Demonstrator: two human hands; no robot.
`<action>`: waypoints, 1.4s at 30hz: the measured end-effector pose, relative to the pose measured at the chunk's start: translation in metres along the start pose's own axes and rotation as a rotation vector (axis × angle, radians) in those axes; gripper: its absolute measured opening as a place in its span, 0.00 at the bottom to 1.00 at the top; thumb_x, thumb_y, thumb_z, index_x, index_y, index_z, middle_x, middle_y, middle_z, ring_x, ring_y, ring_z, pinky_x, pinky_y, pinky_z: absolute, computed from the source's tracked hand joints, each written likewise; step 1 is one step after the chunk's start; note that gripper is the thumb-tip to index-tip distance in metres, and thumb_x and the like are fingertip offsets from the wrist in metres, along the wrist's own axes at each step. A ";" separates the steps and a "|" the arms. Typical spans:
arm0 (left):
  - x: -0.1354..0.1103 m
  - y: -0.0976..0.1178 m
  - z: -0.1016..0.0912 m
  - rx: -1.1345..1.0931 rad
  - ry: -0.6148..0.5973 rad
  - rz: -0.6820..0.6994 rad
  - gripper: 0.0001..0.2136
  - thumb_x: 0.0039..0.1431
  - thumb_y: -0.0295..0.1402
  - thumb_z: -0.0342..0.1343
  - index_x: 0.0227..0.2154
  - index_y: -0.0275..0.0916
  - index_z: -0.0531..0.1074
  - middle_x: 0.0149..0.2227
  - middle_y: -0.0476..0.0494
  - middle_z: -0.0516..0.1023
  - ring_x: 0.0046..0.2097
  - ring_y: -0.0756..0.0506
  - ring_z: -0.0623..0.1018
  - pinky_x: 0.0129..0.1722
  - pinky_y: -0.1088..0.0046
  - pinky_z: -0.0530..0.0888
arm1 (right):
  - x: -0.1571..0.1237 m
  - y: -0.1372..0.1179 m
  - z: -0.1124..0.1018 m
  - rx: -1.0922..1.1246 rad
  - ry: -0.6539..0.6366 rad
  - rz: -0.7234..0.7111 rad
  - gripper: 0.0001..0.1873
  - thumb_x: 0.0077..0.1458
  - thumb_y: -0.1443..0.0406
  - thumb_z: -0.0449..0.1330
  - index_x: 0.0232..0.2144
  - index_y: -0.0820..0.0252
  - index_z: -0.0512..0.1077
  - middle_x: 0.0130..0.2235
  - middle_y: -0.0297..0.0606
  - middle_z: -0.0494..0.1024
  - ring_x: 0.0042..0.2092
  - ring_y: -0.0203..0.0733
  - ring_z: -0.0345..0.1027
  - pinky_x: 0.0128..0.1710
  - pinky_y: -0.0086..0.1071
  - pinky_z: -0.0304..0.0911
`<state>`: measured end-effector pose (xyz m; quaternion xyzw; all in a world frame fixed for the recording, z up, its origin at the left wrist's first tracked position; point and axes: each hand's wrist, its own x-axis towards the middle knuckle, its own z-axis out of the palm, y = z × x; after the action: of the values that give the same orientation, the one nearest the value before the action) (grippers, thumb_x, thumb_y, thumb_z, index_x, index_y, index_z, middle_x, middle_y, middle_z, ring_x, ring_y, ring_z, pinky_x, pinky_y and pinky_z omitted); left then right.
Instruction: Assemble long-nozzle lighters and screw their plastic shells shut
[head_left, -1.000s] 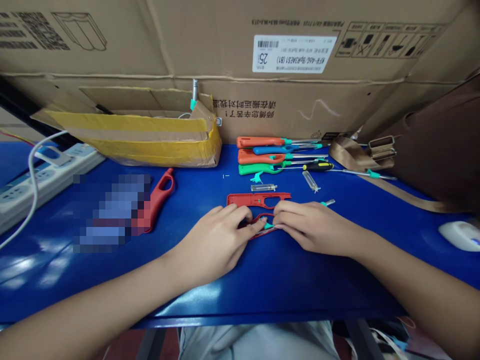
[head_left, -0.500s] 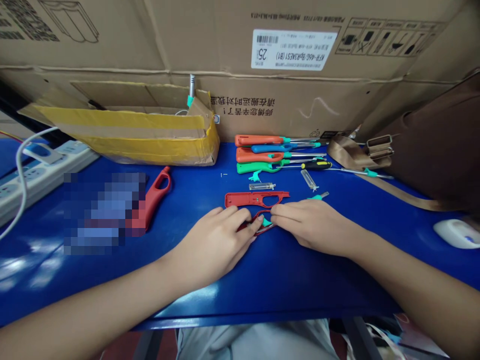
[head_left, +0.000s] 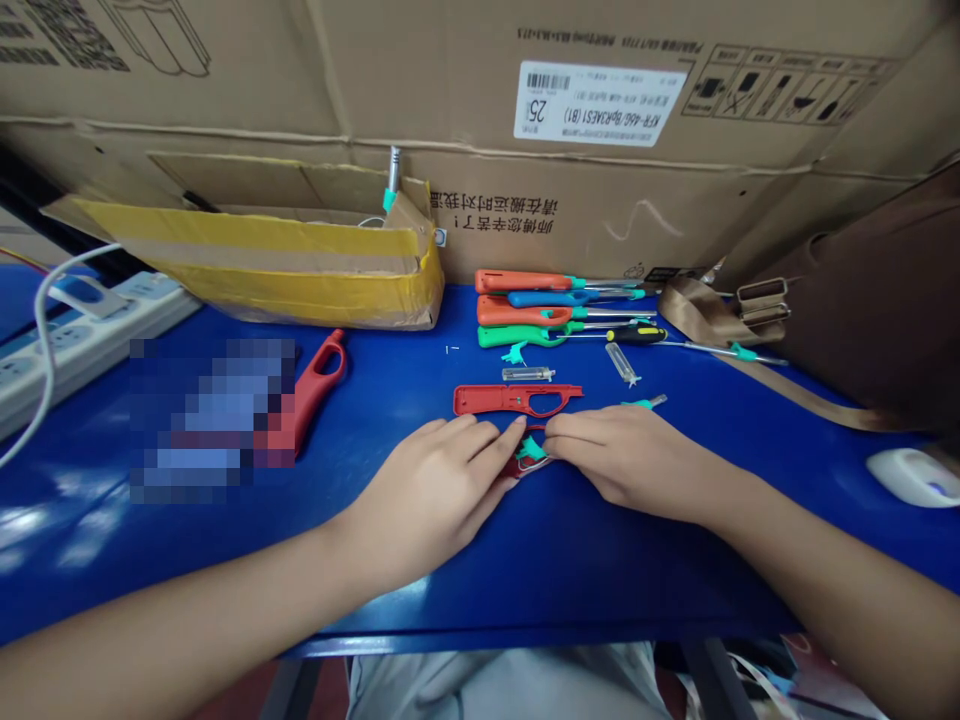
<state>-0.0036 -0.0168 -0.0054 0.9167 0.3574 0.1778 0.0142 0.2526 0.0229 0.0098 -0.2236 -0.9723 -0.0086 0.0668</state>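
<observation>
Under my fingers, near the middle of the blue table, lies a red lighter shell half (head_left: 513,468), mostly covered. A teal trigger (head_left: 531,449) and a thin pale wire (head_left: 534,464) show in it. My left hand (head_left: 442,480) grips the shell's handle end, index finger stretched along the upper side. At the front end, my right hand (head_left: 630,455) has its fingers pressed together; its fingertips' exact hold is hidden. Just beyond is the other red shell half (head_left: 491,400), inside facing up. Clear fuel tanks (head_left: 527,374) and a loose teal trigger (head_left: 514,353) lie behind it.
Orange, blue and green lighters (head_left: 525,282) lie in a row at the back, with a yellow-black screwdriver (head_left: 636,334). A taped cardboard box (head_left: 262,270), power strip (head_left: 97,335) and red lighter casing (head_left: 315,395) are left. A brown strap (head_left: 810,390) and white object (head_left: 911,475) are right.
My left index finger has moved up off the teal trigger, so more of the trigger and pale wire shows. My right hand stays at the front end. The view has shifted slightly.
</observation>
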 end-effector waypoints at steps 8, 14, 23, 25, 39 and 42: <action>0.003 0.000 0.000 -0.104 -0.043 -0.020 0.17 0.72 0.32 0.50 0.60 0.36 0.70 0.43 0.39 0.78 0.44 0.41 0.78 0.43 0.62 0.78 | 0.002 -0.005 0.000 0.056 -0.002 0.108 0.13 0.65 0.74 0.52 0.39 0.60 0.76 0.39 0.38 0.80 0.37 0.41 0.74 0.35 0.33 0.64; 0.004 0.004 -0.003 0.072 -0.129 0.029 0.16 0.73 0.32 0.47 0.59 0.39 0.72 0.42 0.40 0.76 0.41 0.41 0.76 0.36 0.63 0.75 | 0.000 -0.002 -0.003 0.379 0.048 0.196 0.10 0.68 0.65 0.54 0.47 0.55 0.75 0.49 0.39 0.77 0.47 0.41 0.74 0.46 0.33 0.68; 0.005 -0.004 -0.005 0.105 -0.173 0.047 0.17 0.72 0.30 0.50 0.61 0.40 0.70 0.44 0.41 0.75 0.43 0.40 0.74 0.39 0.62 0.75 | 0.004 -0.004 0.002 0.483 0.073 0.218 0.04 0.68 0.65 0.55 0.39 0.57 0.70 0.44 0.37 0.75 0.41 0.37 0.71 0.40 0.30 0.65; 0.005 -0.007 -0.005 0.096 -0.187 0.042 0.19 0.71 0.28 0.51 0.62 0.42 0.68 0.45 0.41 0.75 0.46 0.40 0.74 0.41 0.62 0.75 | 0.004 -0.001 0.002 0.538 0.169 0.299 0.03 0.67 0.67 0.56 0.38 0.57 0.69 0.37 0.34 0.75 0.34 0.34 0.68 0.35 0.27 0.63; 0.008 -0.007 -0.009 0.024 -0.135 -0.001 0.12 0.73 0.31 0.47 0.55 0.37 0.69 0.48 0.39 0.79 0.49 0.39 0.77 0.45 0.59 0.76 | 0.002 0.003 0.000 0.507 0.055 0.245 0.05 0.65 0.68 0.56 0.40 0.55 0.72 0.40 0.34 0.76 0.37 0.36 0.68 0.37 0.30 0.62; 0.008 -0.008 -0.010 -0.007 -0.117 -0.016 0.11 0.73 0.31 0.48 0.53 0.37 0.70 0.48 0.39 0.80 0.48 0.38 0.78 0.45 0.59 0.77 | 0.002 0.002 0.001 0.457 0.019 0.230 0.04 0.66 0.65 0.56 0.41 0.55 0.71 0.41 0.34 0.77 0.40 0.38 0.70 0.39 0.31 0.62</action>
<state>-0.0060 -0.0066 0.0050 0.9226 0.3628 0.1250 0.0397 0.2514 0.0253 0.0089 -0.3116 -0.9166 0.2168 0.1254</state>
